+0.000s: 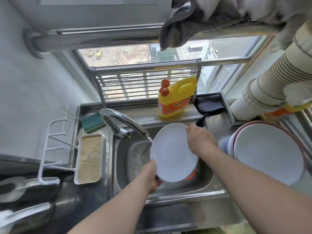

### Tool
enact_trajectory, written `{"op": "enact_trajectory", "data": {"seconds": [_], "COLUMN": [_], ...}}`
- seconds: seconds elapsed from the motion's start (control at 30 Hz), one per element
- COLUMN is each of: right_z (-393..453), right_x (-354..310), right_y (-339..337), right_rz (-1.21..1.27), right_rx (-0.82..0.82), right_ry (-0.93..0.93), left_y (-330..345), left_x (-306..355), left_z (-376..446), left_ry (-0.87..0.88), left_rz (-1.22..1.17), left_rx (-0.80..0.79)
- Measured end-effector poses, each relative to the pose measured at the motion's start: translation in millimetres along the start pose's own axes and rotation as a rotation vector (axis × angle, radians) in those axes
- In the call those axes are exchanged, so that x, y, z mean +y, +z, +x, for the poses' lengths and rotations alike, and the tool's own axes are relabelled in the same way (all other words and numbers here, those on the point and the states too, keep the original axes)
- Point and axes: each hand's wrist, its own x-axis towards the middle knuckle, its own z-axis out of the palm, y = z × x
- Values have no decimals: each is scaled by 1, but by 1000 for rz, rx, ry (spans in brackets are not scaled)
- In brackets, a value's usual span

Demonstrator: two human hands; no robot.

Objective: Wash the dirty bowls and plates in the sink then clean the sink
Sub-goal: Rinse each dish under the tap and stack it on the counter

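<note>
At the frame's centre, a steel sink (207, 181) is set into a steel tabletop under a window, and a white plate (172, 152) is held tilted over it, probably so water from the faucet (121, 120) rinses its left edge. The left hand (152, 174) grips the plate's lower rim with curled fingers, while the right hand (199, 139) holds the upper rim. Stacked bowls (266, 152) wait at right; a yellow detergent bottle (175, 97) stands on the sill.
</note>
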Motion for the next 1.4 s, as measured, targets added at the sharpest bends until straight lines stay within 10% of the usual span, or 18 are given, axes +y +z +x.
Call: {"op": "enact_trajectory", "data": {"seconds": [0.33, 0.6, 0.8, 1.03, 1.4], "right_z": [-26, -61, -39, -21, -37], "right_x": [50, -28, -30, 4, 37], "right_y": [87, 96, 47, -25, -37], "right_rz": [374, 571, 315, 117, 1041], "right_rx": [-412, -9, 132, 79, -314], "right_ry": [315, 153, -213, -278, -21], "left_y": [-25, -89, -78, -13, -40], "left_x": [56, 77, 48, 19, 40], "left_z": [-2, -22, 2, 8, 5], "left_ry": [303, 779, 320, 112, -172], "left_rz": [481, 710, 159, 108, -67], "left_rx": [98, 288, 193, -49, -185]}}
